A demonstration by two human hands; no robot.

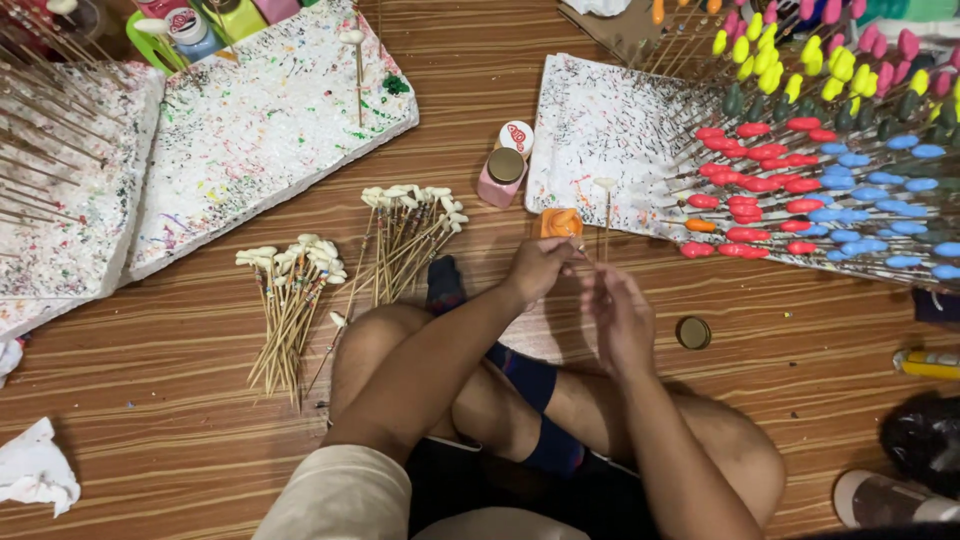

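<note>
Beyond both hands a white foam board (600, 130) bristles with sticks tipped red, blue, yellow and pink, two bundles of white-tipped sticks (400, 235) lie left of them on the wooden floor, the left hand (540, 265) grips an orange paint jar (558, 222), and the right hand (620, 320) pinches a thin white-tipped stick (606, 215) upright beside it.
</note>
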